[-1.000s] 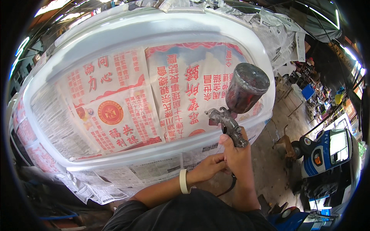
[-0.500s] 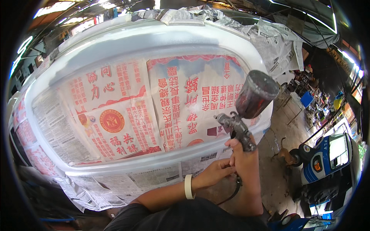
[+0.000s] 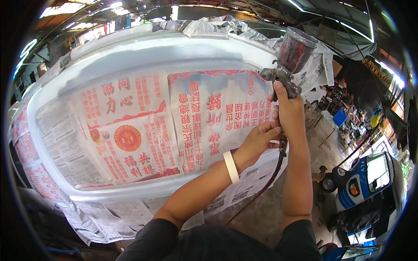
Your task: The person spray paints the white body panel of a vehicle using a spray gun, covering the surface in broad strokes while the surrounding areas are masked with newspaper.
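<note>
My right hand (image 3: 288, 106) grips a metal spray gun (image 3: 285, 80) with a dark, paint-stained cup (image 3: 294, 51) on top, raised over the upper right corner of a white vehicle's window frame (image 3: 172, 51). Just below, my left hand (image 3: 262, 137) has its fingers closed on the air-hose fitting (image 3: 283, 141) under the gun's handle. A thin hose (image 3: 273, 175) hangs from it toward the lower edge. Red-printed paper sheets and newspaper (image 3: 61, 135) mask the window inside the white frame, and more newspaper (image 3: 104, 219) covers the body below it.
At the lower right stands a blue and white machine (image 3: 357, 185) with a small brown animal (image 3: 318, 177) beside it, partly hidden. Behind are cluttered shelves, a blue bin (image 3: 340, 117) and hanging cables. Crumpled newspaper (image 3: 204, 28) lies along the vehicle's roof.
Both my hands have risen with the spray gun, from beside the lower part of the window to its upper right corner. My forearms are more stretched out and the view has shifted slightly.
</note>
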{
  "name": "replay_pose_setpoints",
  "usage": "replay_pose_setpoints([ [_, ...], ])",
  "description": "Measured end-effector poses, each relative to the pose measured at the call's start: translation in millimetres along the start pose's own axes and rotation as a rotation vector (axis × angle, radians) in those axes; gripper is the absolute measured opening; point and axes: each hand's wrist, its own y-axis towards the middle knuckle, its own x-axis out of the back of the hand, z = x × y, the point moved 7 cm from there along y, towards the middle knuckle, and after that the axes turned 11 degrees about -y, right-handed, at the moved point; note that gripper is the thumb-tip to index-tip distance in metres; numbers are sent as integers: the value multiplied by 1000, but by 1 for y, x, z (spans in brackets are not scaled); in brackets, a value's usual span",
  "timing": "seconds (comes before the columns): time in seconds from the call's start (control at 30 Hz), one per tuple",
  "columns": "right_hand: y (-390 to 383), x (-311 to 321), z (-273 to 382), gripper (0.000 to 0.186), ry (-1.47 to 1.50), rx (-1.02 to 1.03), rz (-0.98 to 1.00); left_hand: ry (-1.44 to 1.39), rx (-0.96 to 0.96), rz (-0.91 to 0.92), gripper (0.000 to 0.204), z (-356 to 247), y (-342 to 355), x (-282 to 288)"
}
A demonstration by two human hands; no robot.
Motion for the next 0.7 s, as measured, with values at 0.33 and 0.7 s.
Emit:
replay_pose_setpoints([
  [0.33, 19, -6, -3, 53, -44, 60, -108, 7, -18, -9, 23, -11, 10, 0],
  [0.7, -9, -53, 46, 48, 24, 64, 143, -30, -147, -92, 20, -50, -39, 12],
])
